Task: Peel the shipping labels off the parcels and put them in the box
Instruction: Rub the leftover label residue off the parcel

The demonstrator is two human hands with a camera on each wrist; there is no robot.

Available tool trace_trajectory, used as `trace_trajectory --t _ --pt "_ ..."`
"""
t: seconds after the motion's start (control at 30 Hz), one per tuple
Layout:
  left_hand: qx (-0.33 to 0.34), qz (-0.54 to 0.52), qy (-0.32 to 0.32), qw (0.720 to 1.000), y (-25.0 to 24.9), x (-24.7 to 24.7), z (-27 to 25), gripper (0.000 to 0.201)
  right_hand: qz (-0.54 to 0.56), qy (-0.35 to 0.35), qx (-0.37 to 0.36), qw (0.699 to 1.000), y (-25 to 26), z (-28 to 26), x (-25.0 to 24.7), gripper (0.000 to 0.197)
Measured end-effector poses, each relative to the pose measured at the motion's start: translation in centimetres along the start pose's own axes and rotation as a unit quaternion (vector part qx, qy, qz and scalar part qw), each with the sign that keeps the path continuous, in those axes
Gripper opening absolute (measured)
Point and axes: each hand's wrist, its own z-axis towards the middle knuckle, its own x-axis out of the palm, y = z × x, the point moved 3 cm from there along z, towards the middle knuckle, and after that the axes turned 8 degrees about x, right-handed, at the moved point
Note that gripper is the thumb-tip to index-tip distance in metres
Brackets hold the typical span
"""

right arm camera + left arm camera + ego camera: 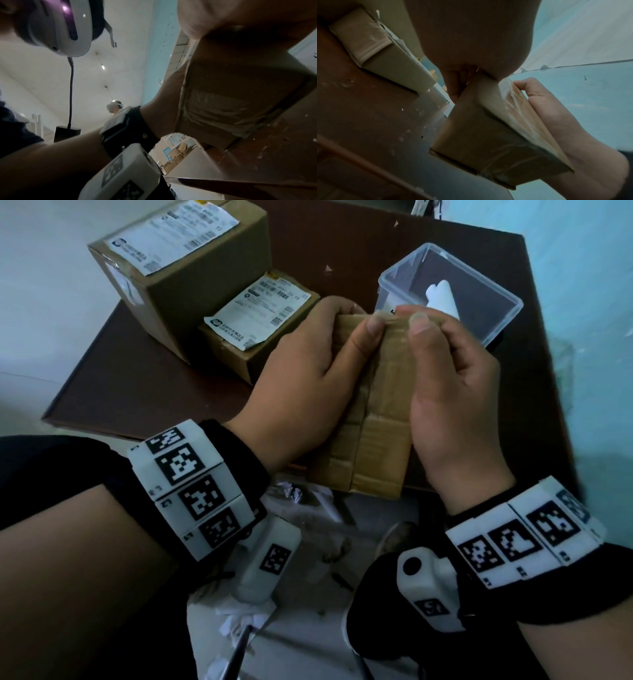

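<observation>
Cardboard parcel (370, 405) was gripped by left hand (301, 381) and right hand (455, 405); peeled paper lay in the box (493, 330); two labelled parcels (191, 268) were left.

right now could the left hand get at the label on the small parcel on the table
Probably yes, once freed. The left hand grips the held parcel; the small parcel lies just beside it, its label facing up with nothing on top.

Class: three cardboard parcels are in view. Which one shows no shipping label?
The parcel held in both hands, left hand and right hand: only taped cardboard shows. The large parcel and small parcel on the table carry white labels.
</observation>
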Motion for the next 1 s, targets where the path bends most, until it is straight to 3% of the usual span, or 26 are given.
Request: trace_trajectory --t 0.23,0.4,0.53,0.67,0.77,0.9,1.0 --pt "-0.047 -0.097 0.009 0.994 0.3 0.2 0.1 0.015 0.048 0.033 0.022 0.998 0.3 0.0 0.2 0.05" --pt "-0.034 -0.084 0.0 0.996 0.1 0.2 -0.1 0.026 -0.002 0.025 -0.017 1.0 0.9 -0.7 0.3 0.045" --pt "-0.017 -0.073 -0.036 0.997 0.0 0.0 -0.4 0.023 -0.02 -0.004 -0.029 0.999 1.4 -1.6 0.6 0.019" --pt "-0.034 -0.07 -0.059 0.995 -0.2 0.0 -0.6 0.021 -0.041 -0.019 -0.032 0.998 1.1 -1.8 0.8 0.018" --pt "-0.06 -0.063 -0.081 0.993 0.1 -0.1 -0.3 0.033 -0.061 -0.017 -0.022 0.998 0.5 -1.4 0.6 0.046" --pt "-0.044 -0.096 -0.12 0.987 0.4 0.0 0.1 0.046 -0.034 0.012 -0.031 0.999 0.9 -1.1 0.8 0.026" --pt "-0.016 -0.108 -0.124 0.986 0.3 0.0 0.0 0.046 -0.02 0.024 -0.041 0.999 1.0 -0.9 0.7 0.029"
